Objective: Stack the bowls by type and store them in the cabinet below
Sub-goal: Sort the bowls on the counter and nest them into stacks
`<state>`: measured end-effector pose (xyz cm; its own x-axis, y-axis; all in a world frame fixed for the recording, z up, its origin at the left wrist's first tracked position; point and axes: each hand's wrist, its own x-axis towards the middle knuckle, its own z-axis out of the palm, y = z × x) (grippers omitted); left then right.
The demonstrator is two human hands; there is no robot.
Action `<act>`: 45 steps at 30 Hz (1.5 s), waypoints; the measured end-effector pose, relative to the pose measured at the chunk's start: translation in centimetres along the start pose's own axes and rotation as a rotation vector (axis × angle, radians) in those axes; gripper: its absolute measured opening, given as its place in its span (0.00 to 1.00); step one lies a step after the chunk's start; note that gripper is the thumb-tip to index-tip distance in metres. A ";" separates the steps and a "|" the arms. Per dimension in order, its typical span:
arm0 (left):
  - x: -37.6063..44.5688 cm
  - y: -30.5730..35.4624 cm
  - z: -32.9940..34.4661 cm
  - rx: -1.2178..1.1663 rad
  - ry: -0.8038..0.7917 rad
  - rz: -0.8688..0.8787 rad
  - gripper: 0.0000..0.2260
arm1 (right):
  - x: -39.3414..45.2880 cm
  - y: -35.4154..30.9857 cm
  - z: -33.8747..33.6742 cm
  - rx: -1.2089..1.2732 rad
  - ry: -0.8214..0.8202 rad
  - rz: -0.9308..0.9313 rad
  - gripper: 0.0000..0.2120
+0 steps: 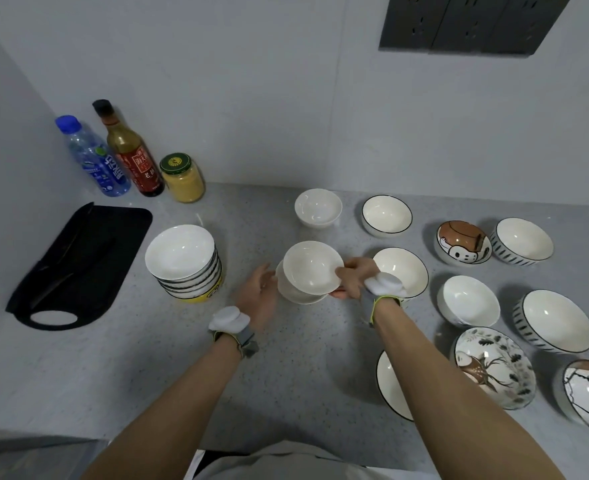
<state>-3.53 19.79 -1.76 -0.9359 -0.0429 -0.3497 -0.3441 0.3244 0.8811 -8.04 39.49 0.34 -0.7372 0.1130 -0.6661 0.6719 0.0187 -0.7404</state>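
My right hand [353, 277] pinches the rim of a plain white bowl [312, 266], tilted above a second plain white bowl [295, 295] on the grey counter [286, 358]. My left hand [258, 294] is beside the lower bowl's left side, fingers relaxed against it. A stack of several striped bowls [185, 265] stands to the left. Another plain white bowl [318, 206] sits further back.
Loose bowls cover the right side: black-rimmed ones [386, 215], striped ones [521, 240], cartoon-patterned ones [463, 241] and a deer-patterned one [494, 367]. A black cutting board [81, 265], a water bottle [92, 157], a sauce bottle [132, 154] and a jar [182, 178] stand at the back left.
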 end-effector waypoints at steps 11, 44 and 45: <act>1.0 1.1 1.1 0.039 -0.004 -0.003 0.14 | 0.1 1.9 1.1 -0.153 0.105 -0.116 0.06; 5.0 -1.0 2.1 0.056 0.020 -0.099 0.18 | 10.5 -7.2 3.7 -0.008 0.027 0.131 0.16; 5.0 -1.1 2.1 0.060 0.019 -0.103 0.18 | 10.4 -7.3 3.7 -0.013 0.010 0.129 0.18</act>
<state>-7.65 21.23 -5.11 -0.8971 -0.0963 -0.4312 -0.4341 0.3731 0.8199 -20.86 36.82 -1.50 -0.6438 0.1247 -0.7550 0.7622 0.0167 -0.6472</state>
